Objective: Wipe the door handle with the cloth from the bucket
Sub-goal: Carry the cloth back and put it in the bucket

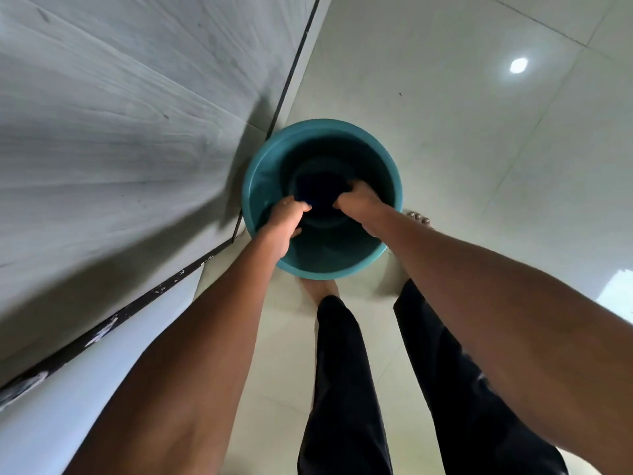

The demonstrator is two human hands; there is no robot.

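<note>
A teal bucket (263, 173) stands on the tiled floor beside a grey door. Both my hands reach down inside it. My left hand (286, 221) and my right hand (359, 200) each grip one end of a dark blue cloth (322, 193), which hangs stretched between them above the bucket's bottom. The cloth is dark against the bucket's shaded inside and hard to make out. No door handle is in view.
The grey wood-grain door (120, 132) fills the left side, with a black frame edge (294, 60) running down to the bucket. Pale floor tiles (479, 149) spread to the right. My bare feet and dark trousers (346, 371) are just behind the bucket.
</note>
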